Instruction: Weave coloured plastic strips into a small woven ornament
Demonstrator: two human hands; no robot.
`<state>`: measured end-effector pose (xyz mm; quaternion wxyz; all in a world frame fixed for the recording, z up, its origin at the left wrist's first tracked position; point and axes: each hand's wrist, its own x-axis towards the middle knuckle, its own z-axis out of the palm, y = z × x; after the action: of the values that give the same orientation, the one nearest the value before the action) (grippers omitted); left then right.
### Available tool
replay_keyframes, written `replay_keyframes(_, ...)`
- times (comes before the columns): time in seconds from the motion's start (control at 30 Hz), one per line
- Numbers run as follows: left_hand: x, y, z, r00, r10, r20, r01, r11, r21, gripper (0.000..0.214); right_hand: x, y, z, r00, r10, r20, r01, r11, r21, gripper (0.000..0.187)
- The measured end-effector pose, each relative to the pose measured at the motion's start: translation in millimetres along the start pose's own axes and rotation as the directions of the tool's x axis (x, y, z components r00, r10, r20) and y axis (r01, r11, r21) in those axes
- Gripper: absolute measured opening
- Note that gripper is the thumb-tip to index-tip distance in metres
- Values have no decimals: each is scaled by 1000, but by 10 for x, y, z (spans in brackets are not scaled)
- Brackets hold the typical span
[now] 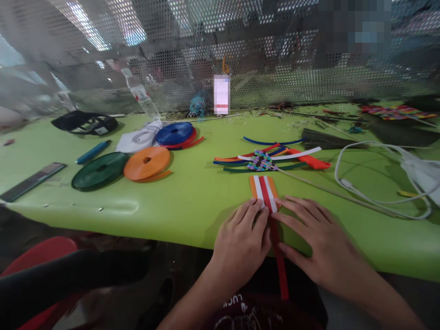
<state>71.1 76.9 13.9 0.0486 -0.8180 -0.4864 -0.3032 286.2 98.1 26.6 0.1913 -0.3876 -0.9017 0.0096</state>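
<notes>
A few flat strips, orange, white and red, lie side by side near the front edge of the green table. My left hand rests flat on their near ends, fingers stretched out. My right hand lies flat beside it, fingertips touching the strips' right side. A long red strip runs between my hands and hangs over the table edge toward my lap. Neither hand grips anything.
A small woven piece with loose coloured strips lies just beyond. Rolls of strip, orange, green and blue, sit at left with a blue pen and a dark ruler. A white cable loops at right. Perforated screen behind.
</notes>
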Motion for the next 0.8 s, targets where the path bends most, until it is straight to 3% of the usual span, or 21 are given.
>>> replay_keyframes(0.4,-4,-12,-5,1000,8,30,-8,1000,-5,32,5,-36,1,1000,22,2,-22,1000,3,55)
replay_keyframes(0.6,-185,62,-87,997,71,16,-71,997,34,35,-121,-187,4,1000,-7,2,7,999,-33,61)
replay_keyframes(0.8,-362,17,-194,983,183,13,-183,980,82,32,-184,-438,124,993,-38,-109,28,995,-91,44)
